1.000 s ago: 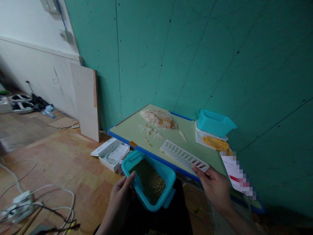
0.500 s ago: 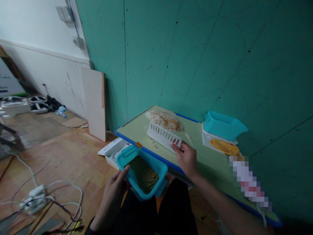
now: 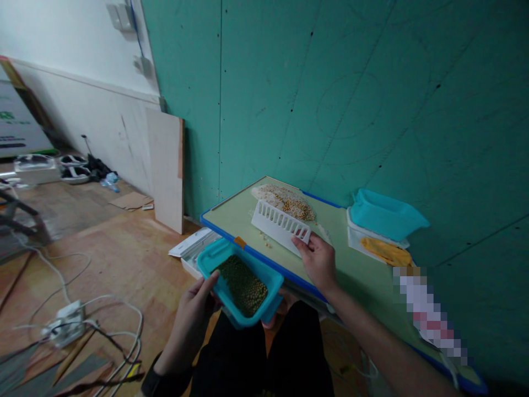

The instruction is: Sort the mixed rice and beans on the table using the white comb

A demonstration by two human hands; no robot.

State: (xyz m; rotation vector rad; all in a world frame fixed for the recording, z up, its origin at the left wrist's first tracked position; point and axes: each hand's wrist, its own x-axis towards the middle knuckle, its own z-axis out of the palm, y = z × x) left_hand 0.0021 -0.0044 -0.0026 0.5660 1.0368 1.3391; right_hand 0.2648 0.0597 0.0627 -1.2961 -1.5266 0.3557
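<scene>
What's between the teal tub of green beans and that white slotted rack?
Head view: between tub and rack run the table's blue edge, a small orange tab and a few loose grains.

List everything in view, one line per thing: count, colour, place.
table: one, pale green top, blue edge, against teal wall
grain pile: one, beige and yellow, table's far corner
slotted tray: one, white, on table by the pile
tub: one, teal, table's right end
container: one, teal, held below table's near edge
beans: many, green, in the container
board: one, pale wood, leaning on wall
power strip: one, white, on floor at left
left hand: one, holding the container
right hand: one, gripping the slotted tray's end
</scene>
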